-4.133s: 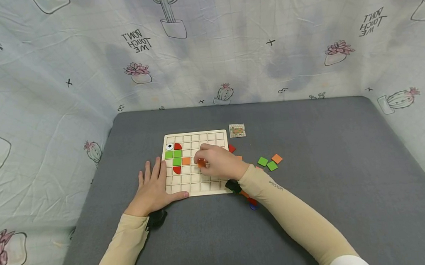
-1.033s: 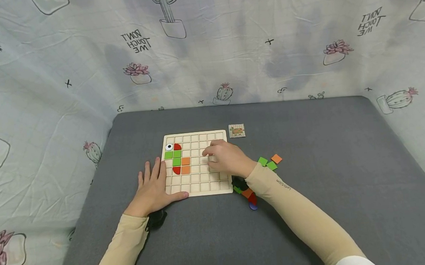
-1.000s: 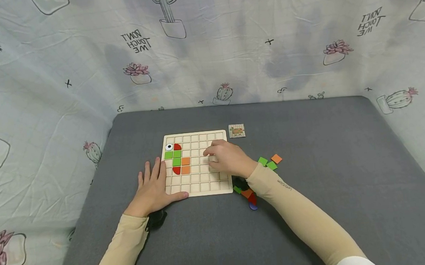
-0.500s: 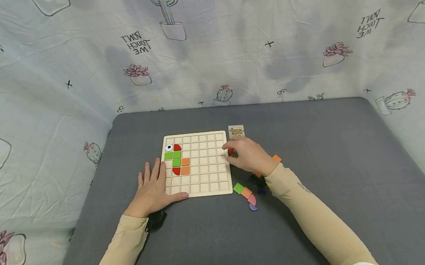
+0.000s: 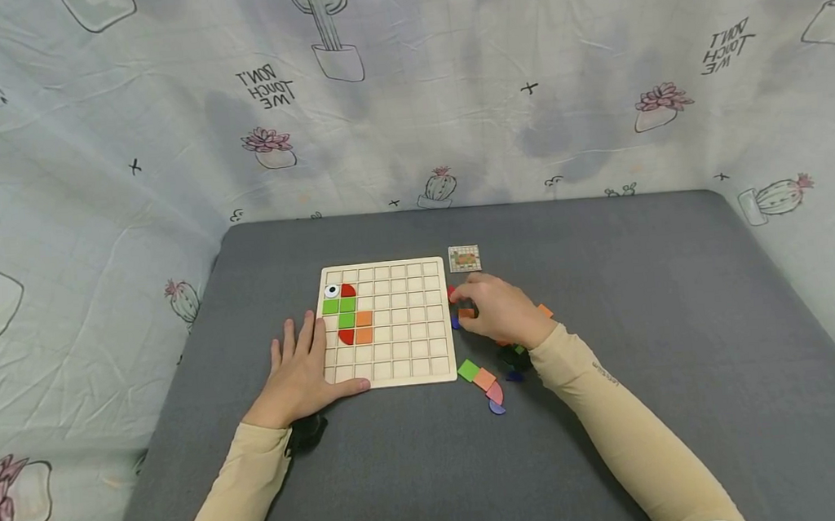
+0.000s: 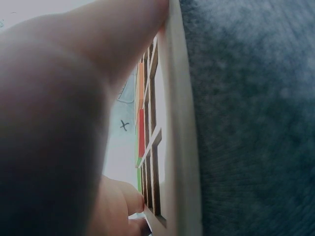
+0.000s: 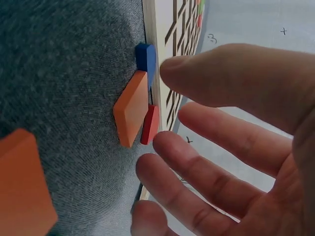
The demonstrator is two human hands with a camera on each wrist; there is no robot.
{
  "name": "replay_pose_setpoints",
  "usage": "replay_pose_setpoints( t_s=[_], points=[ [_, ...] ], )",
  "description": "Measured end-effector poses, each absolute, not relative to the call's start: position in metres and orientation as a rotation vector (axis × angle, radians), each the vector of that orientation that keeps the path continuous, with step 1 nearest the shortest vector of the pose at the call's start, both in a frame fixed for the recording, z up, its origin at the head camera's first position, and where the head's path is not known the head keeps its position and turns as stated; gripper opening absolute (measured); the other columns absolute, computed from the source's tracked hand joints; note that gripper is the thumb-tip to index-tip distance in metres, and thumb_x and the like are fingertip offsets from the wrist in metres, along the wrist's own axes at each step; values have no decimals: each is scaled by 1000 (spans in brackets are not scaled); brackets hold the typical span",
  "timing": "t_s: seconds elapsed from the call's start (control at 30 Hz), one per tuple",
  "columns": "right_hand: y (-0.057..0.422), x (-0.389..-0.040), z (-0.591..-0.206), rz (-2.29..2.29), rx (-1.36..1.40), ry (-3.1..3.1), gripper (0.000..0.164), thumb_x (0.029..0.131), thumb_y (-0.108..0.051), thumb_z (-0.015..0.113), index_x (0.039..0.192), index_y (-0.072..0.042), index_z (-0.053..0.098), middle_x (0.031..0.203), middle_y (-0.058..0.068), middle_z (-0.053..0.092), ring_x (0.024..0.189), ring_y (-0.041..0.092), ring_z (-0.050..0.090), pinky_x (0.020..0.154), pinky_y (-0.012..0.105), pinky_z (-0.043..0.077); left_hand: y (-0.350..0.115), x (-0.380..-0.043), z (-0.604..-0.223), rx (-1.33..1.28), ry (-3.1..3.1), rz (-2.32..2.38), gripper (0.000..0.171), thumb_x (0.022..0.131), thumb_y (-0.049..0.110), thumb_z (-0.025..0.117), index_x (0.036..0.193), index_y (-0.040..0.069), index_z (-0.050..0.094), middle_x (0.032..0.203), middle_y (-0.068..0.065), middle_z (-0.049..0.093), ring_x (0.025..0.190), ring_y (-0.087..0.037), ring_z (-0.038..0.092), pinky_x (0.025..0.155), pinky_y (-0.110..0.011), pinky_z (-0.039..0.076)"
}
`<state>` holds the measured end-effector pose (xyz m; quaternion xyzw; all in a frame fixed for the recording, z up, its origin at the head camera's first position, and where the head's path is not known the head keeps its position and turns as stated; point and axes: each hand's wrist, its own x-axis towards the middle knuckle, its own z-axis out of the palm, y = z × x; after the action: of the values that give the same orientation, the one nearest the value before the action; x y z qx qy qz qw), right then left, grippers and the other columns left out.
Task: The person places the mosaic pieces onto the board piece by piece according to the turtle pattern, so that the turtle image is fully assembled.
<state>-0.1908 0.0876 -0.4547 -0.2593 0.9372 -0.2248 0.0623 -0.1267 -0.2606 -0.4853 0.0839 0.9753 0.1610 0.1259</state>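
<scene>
My left hand [image 5: 296, 376] lies with spread fingers along the left edge of a wooden grid board [image 5: 414, 367], its thumb at the front edge. In the board's left part sit a white eye piece [image 5: 332, 291], red rounded pieces [image 5: 347, 337], green squares [image 5: 348, 320] and two orange squares [image 5: 364, 319]. Just right of the board, my right hand [image 5: 502, 311] hovers over loose pieces, fingers apart and loosely bent. In the right wrist view nothing is between its fingers; an orange square [image 7: 132, 110], a blue piece [image 7: 145, 57] and a red piece [image 7: 150, 125] lie near the fingertips.
A small picture card [image 5: 465, 258] lies beyond the board's right corner. Right of the board's front corner are a green square [image 5: 468, 370], an orange square [image 5: 484, 379], a pink piece [image 5: 495, 393] and a purple piece [image 5: 498, 407]. More pieces are partly hidden under the right wrist.
A second orange square has come to sit on the board below the first. My right hand has moved right, off the board, to the loose pieces. The left hand stays put.
</scene>
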Motion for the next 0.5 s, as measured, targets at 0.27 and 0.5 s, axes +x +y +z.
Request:
replay_pose_setpoints(
  t_s=[0.27,0.5],
  points=[
    [88,-191,-460,-640,-757,2786,29,92,-13,78,120,-11,76,108,5,68,85,19,56,68,32,50,-260,-127,-487,257,2851,472,136,78,77,73,165,-4,7,173,-28,1,157,-57,-6,121,-76,2],
    [86,-190,-463,-629,-771,2817,24,91,-9,76,115,-11,77,104,6,67,82,20,55,63,31,48,-262,-126,-487,254,2853,464,136,78,78,73,166,-4,6,173,-27,1,157,-56,-6,121,-76,1]
  ],
)
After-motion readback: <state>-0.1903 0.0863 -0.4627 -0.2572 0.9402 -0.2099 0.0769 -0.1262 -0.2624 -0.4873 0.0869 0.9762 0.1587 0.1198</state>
